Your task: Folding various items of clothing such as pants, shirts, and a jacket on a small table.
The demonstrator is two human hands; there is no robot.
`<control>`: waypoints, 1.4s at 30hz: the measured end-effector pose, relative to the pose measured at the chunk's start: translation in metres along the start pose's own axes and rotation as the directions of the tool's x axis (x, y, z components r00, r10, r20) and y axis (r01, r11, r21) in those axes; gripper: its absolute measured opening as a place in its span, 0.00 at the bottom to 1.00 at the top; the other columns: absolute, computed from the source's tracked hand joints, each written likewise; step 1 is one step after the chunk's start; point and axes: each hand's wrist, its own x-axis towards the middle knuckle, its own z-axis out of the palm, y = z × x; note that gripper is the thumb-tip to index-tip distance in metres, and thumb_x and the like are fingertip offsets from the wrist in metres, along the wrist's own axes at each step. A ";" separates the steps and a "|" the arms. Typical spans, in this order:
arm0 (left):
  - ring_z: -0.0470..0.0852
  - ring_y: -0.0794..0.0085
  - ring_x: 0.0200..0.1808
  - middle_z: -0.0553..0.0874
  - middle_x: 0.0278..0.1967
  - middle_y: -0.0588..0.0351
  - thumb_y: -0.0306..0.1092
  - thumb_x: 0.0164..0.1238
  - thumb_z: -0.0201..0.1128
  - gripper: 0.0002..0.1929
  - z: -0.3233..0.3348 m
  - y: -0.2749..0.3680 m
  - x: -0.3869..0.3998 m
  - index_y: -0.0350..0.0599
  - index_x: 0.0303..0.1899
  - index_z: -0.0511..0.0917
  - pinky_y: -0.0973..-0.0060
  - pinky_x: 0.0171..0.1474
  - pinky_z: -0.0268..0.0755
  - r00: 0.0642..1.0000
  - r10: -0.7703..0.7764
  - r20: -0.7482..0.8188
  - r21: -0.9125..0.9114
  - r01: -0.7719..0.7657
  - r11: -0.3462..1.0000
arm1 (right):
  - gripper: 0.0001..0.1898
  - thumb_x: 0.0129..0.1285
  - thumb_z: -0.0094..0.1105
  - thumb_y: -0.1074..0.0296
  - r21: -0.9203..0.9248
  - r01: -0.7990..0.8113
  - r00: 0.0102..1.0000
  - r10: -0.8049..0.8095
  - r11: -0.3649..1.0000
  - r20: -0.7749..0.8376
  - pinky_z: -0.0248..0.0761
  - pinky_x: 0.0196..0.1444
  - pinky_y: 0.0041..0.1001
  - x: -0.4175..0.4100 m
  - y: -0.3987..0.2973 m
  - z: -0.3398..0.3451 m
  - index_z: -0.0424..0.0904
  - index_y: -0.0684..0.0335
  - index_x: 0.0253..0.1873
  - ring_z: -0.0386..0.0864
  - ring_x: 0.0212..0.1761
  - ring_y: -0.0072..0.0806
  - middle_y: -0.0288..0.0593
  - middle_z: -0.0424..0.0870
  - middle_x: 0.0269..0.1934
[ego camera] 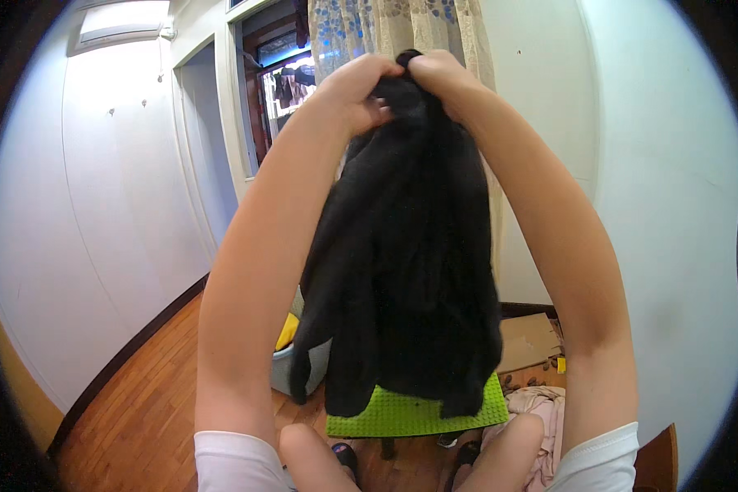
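A black cloth garment (418, 246) hangs from both my hands, held up at arm's length in front of me. My left hand (366, 89) grips its upper edge from the left, the thumb and some fingers against the cloth. Close beside it, my right hand (442, 77) is closed on the bunched top of the garment. The lower edge hangs in front of a green studded board (412, 418), and a sleeve-like part dangles at the left. The garment's exact kind cannot be told. It hides much of the board.
Behind the garment at the left stands a grey basket (283, 372) with a yellow item (287, 330). Pinkish cloth (538, 406) lies on the wooden floor at the right, near flattened cardboard (528, 341). A patterned curtain (399, 27) hangs ahead. My knees flank the board's near edge.
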 end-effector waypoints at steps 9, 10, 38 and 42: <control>0.76 0.51 0.45 0.75 0.45 0.40 0.31 0.52 0.64 0.20 0.007 -0.013 -0.053 0.31 0.46 0.70 0.62 0.48 0.70 0.206 0.840 0.503 0.840 -0.344 -0.419 | 0.09 0.53 0.51 0.74 0.515 0.043 0.880 -0.277 0.856 0.386 0.73 0.31 0.26 -0.028 -0.012 -0.031 0.77 0.71 0.37 0.78 0.27 0.28 0.45 0.80 0.29; 0.75 0.49 0.47 0.74 0.48 0.36 0.37 0.50 0.69 0.22 0.008 -0.014 -0.053 0.36 0.45 0.74 0.62 0.49 0.67 0.106 0.865 0.490 0.838 -0.328 -0.435 | 0.09 0.53 0.51 0.74 0.516 0.040 0.881 -0.273 0.856 0.385 0.73 0.31 0.26 -0.030 -0.011 -0.030 0.77 0.71 0.37 0.78 0.27 0.28 0.45 0.80 0.29; 0.81 0.72 0.30 0.84 0.29 0.52 0.38 0.53 0.67 0.16 -0.054 0.034 -0.050 0.37 0.39 0.80 0.78 0.37 0.71 0.626 0.656 0.421 0.905 -0.338 -0.258 | 0.14 0.54 0.56 0.84 0.020 0.756 0.635 -0.726 0.654 -0.265 0.70 0.34 0.26 -0.196 0.214 -0.004 0.66 0.64 0.43 0.76 0.33 0.36 0.53 0.74 0.38; 0.80 0.76 0.30 0.84 0.29 0.55 0.32 0.55 0.65 0.12 -0.052 0.035 -0.052 0.37 0.39 0.80 0.79 0.36 0.71 0.593 0.668 0.450 0.889 -0.368 -0.273 | 0.17 0.44 0.54 0.83 -0.105 0.786 0.617 -0.781 0.609 0.094 0.71 0.39 0.34 -0.218 0.230 0.002 0.71 0.65 0.42 0.75 0.39 0.48 0.54 0.73 0.41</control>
